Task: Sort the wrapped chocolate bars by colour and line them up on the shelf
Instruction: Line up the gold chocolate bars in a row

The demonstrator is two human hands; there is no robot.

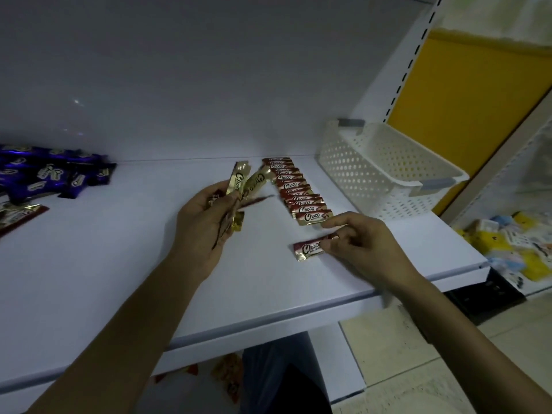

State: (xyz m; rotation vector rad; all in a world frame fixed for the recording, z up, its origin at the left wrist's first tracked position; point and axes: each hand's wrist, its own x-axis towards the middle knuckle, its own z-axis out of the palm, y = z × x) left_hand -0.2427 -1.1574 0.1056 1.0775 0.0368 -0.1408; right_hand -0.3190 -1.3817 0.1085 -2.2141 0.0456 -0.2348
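Observation:
On the white shelf (119,279) a row of several red Choco bars (294,191) overlaps from the back wall toward the front. My right hand (358,243) pinches the right end of a single red bar (309,249) that lies flat just in front of the row. My left hand (203,222) grips a bunch of several bars (245,182), gold ends fanned upward, left of the row. A heap of blue-purple bars (50,174) lies at the far left, with a red bar (21,218) in front of it.
A white perforated basket (385,171) stands on the shelf at the right, close behind the row. The shelf's front edge (268,321) runs below my forearms. Yellow and blue packets (513,246) lie on a lower level at the right.

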